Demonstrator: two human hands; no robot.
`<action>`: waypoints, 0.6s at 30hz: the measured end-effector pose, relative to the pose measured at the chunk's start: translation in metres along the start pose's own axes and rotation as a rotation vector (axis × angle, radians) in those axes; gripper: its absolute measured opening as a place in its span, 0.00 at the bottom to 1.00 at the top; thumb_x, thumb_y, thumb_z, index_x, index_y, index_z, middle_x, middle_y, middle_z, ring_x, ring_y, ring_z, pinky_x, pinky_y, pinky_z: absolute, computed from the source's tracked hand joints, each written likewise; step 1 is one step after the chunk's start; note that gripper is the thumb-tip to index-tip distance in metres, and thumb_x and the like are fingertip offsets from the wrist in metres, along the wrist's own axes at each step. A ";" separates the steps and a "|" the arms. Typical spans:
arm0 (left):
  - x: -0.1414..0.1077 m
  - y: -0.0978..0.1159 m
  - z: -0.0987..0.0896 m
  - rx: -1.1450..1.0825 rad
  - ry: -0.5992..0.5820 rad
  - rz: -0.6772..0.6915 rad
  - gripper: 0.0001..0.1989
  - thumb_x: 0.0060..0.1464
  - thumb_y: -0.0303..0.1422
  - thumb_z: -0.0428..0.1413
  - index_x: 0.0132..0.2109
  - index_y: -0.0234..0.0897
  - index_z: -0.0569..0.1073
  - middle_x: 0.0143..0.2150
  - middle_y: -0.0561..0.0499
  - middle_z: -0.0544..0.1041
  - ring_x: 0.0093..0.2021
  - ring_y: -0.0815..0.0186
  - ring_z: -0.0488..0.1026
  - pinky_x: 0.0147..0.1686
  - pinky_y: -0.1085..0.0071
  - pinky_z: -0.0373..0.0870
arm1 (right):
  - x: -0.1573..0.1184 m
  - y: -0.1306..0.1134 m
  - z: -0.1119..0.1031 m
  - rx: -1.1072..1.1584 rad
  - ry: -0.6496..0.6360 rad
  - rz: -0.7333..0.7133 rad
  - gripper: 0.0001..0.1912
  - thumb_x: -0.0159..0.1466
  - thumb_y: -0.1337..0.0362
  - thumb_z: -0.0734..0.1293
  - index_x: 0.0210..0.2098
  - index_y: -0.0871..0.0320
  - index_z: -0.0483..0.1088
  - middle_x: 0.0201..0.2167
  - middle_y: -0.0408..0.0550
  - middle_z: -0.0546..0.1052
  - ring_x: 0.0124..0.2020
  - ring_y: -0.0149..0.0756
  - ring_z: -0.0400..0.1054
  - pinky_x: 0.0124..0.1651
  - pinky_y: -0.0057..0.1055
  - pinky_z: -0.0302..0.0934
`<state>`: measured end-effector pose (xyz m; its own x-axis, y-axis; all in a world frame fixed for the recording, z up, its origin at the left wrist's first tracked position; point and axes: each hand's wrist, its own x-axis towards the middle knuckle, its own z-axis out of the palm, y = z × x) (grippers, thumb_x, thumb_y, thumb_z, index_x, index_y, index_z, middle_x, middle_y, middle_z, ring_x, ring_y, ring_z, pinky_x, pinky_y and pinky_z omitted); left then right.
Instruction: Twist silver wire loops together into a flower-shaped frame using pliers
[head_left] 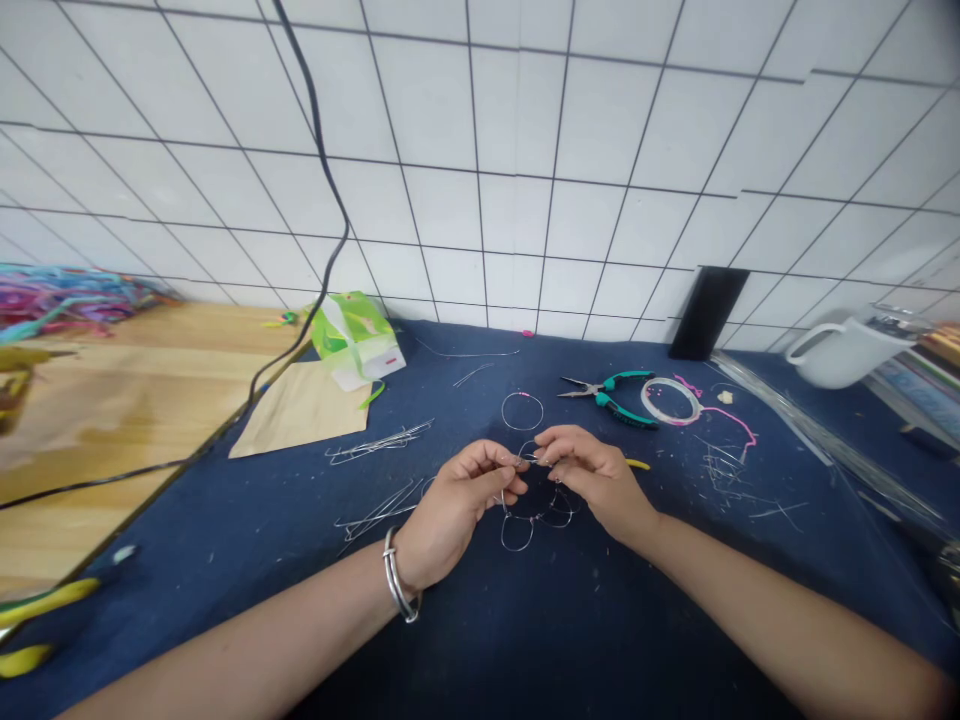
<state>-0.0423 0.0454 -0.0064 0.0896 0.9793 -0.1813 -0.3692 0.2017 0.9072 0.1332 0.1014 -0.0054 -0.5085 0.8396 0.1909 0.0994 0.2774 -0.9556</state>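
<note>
Between my two hands is a thin silver wire frame (517,549) bent into several round loops, like petals. My left hand (466,500), with a silver bangle at the wrist, pinches the frame from the left. My right hand (589,475) pinches it from the right, its fingertips close to those of the left. Both hands are closed on the wire, and the fingers hide part of it. Just beyond my fingertips lies a separate wire ring (523,428) with a pink bit at its top. A yellow handle tip (637,464) shows beside my right hand.
Teal-handled long-nose pliers (600,390) lie beyond my right hand, near a white spool ring (651,407) with pink cord. Bent wires (382,440) and wire scraps (724,470) lie either side. A white mug (836,362) stands far right. A black cable (319,130) crosses the left side.
</note>
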 end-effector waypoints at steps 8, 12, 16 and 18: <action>-0.001 0.003 0.001 -0.061 -0.003 0.010 0.04 0.55 0.31 0.53 0.35 0.35 0.69 0.37 0.49 0.72 0.35 0.68 0.70 0.36 0.70 0.65 | -0.002 0.003 0.002 -0.257 -0.054 -0.201 0.17 0.57 0.75 0.59 0.35 0.49 0.73 0.44 0.45 0.67 0.44 0.35 0.63 0.46 0.36 0.59; -0.001 0.002 0.001 -0.067 0.011 0.011 0.04 0.55 0.32 0.54 0.35 0.35 0.70 0.37 0.49 0.72 0.38 0.66 0.69 0.37 0.70 0.65 | -0.002 0.001 0.002 -0.317 -0.039 -0.223 0.14 0.58 0.72 0.60 0.37 0.50 0.72 0.44 0.46 0.67 0.43 0.35 0.64 0.44 0.36 0.60; 0.000 0.001 0.001 -0.072 0.029 0.028 0.05 0.54 0.33 0.54 0.34 0.36 0.70 0.39 0.49 0.72 0.40 0.66 0.69 0.38 0.70 0.65 | -0.001 -0.004 0.000 -0.299 -0.026 -0.158 0.08 0.60 0.66 0.61 0.35 0.53 0.72 0.42 0.48 0.68 0.40 0.34 0.65 0.41 0.34 0.61; 0.000 0.000 0.002 -0.069 0.035 0.031 0.05 0.54 0.33 0.54 0.34 0.36 0.70 0.41 0.49 0.72 0.41 0.66 0.69 0.38 0.70 0.65 | -0.001 -0.005 0.000 -0.297 -0.010 -0.146 0.08 0.61 0.64 0.60 0.35 0.53 0.72 0.41 0.47 0.68 0.39 0.34 0.65 0.42 0.34 0.60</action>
<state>-0.0411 0.0452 -0.0055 0.0451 0.9848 -0.1679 -0.4340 0.1707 0.8846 0.1330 0.0994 -0.0005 -0.5439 0.7766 0.3179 0.2687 0.5200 -0.8108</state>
